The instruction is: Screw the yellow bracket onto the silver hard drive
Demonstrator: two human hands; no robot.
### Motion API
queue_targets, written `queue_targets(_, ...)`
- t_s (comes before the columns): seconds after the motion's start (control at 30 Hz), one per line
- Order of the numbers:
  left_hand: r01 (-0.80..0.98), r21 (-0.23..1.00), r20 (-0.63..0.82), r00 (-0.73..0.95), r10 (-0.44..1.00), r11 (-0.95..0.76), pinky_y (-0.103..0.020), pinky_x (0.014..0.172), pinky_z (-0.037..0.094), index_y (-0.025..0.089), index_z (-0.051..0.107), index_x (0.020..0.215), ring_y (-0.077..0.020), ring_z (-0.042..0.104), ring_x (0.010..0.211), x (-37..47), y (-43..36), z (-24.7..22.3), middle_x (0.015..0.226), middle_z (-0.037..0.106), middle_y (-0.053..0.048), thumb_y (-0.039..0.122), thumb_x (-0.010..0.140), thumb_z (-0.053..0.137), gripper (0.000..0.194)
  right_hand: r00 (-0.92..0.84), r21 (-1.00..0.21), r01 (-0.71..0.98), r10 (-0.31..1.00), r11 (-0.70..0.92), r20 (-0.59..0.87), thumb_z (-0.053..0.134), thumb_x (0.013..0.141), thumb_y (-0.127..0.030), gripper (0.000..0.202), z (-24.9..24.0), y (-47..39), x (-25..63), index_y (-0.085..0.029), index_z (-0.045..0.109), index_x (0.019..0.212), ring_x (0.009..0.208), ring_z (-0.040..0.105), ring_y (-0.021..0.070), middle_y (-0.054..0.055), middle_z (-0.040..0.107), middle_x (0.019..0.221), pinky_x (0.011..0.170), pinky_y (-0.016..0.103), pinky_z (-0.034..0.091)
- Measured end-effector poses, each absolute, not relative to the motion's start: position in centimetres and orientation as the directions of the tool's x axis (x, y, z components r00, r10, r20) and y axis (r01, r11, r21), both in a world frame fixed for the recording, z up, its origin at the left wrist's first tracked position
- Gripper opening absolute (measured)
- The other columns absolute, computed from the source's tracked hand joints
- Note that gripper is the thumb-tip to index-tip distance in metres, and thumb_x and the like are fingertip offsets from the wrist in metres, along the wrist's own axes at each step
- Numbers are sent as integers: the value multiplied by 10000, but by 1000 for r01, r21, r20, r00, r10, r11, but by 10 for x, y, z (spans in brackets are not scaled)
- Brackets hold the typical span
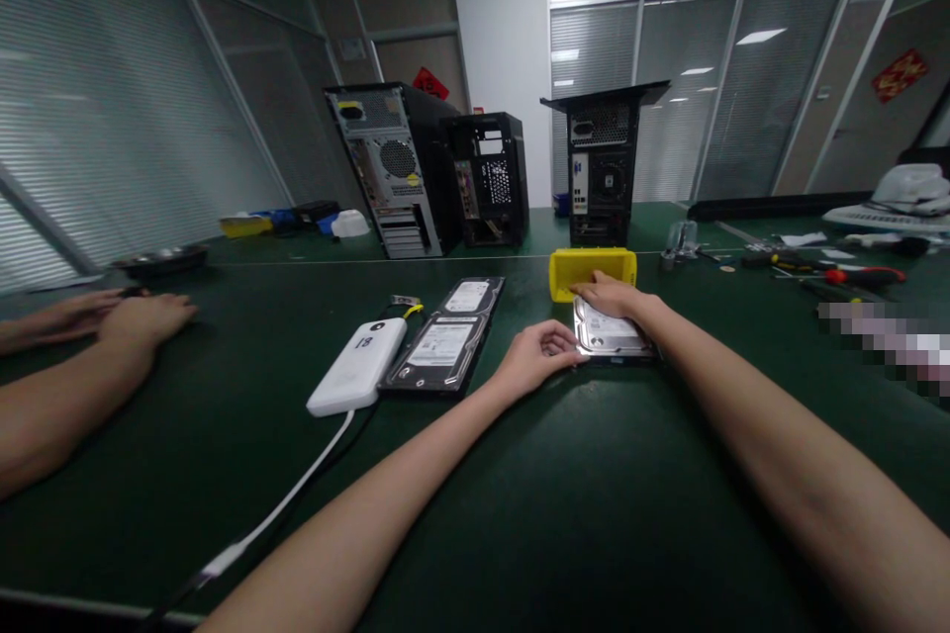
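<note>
A silver and black hard drive [605, 334] with a white label lies on the green table in front of me. At its near left corner is my left hand [535, 358], with several fingers curled and the fingertips closed against the drive's edge. Across the drive's far part rests my right hand [615, 298], fingers stretched to the left and hiding some of the label. Just behind these fingers stands a yellow plastic tray [561, 267]. To the left, two more hard drives [437, 344] lie end to end beside a white power bank [357, 368].
Computer cases [427, 168] stand at the back, another case [603, 168] behind the tray. A white cable [297, 490] runs toward the front edge. Screwdrivers [865, 275] and a white helmet [902, 193] lie right. Another person's hands [144, 321] rest at the left.
</note>
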State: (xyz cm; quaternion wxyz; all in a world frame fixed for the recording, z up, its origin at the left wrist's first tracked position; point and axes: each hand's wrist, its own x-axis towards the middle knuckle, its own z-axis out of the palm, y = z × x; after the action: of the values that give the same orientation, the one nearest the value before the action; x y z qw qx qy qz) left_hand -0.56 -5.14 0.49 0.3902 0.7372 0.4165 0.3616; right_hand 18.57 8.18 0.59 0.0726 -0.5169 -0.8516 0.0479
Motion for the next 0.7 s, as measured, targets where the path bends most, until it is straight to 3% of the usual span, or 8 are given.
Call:
queue_targets(0.2,300,890,222,371,902,-342,-266,665,473,119,628,868,-124,591,677,-5,-49,3,734,641,-27,308,636,789,339,-459,-162,863,876,479,149,198,954,-412,526,8,78,183,-240,575,1278,1154,510,238,119,548,1243,960,328,374)
queue_targets(0.43,299,895,222,345,912,-331,-268,664,488,113,625,840,-130,609,676,-4,-50,6,723,656,-31,287,609,804,340,-390,-181,888,900,423,192,271,934,-457,508,9,71,182,-232,668,1156,1063,577,259,129,566,1187,893,343,407)
queue_targets(0.7,305,882,239,363,900,-358,-246,666,479,122,631,841,-122,599,691,-5,-52,4,737,645,-26,281,647,779,291,-275,-298,894,936,333,220,421,881,-477,424,9,72,179,-220,729,1018,979,629,242,110,664,1079,794,306,445)
